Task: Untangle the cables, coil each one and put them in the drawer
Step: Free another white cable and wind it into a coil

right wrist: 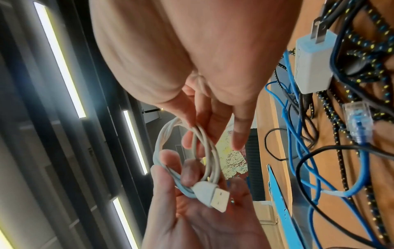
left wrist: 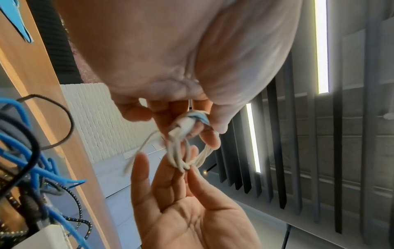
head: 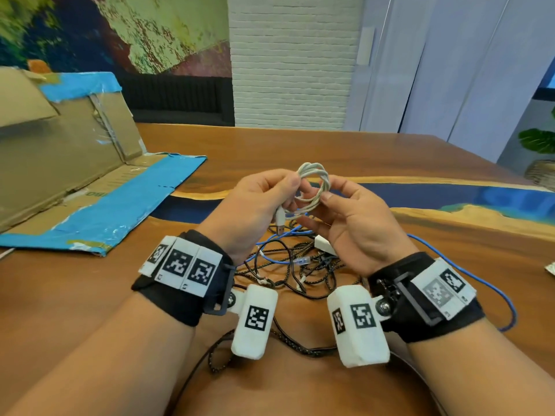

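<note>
A white USB cable [head: 312,171], wound into a small coil, is held up above the table between both hands. My left hand [head: 295,190] pinches the coil's left side, and the cable's USB plug [head: 280,220] hangs below the palm. My right hand [head: 332,190] pinches the coil's right side between thumb and fingers. In the left wrist view the coil [left wrist: 204,155] sits between the fingertips of both hands. The right wrist view shows the coil [right wrist: 210,148] and the plug [right wrist: 213,193] lying over the left palm. Beneath the hands lies the tangle [head: 288,265] of blue and black braided cables.
A white charger [head: 326,246] and a clear network plug [head: 304,260] lie in the tangle. One blue cable [head: 468,274] loops out to the right past my right wrist. An opened cardboard box [head: 75,163] with blue tape stands at the left of the wooden table [head: 300,145].
</note>
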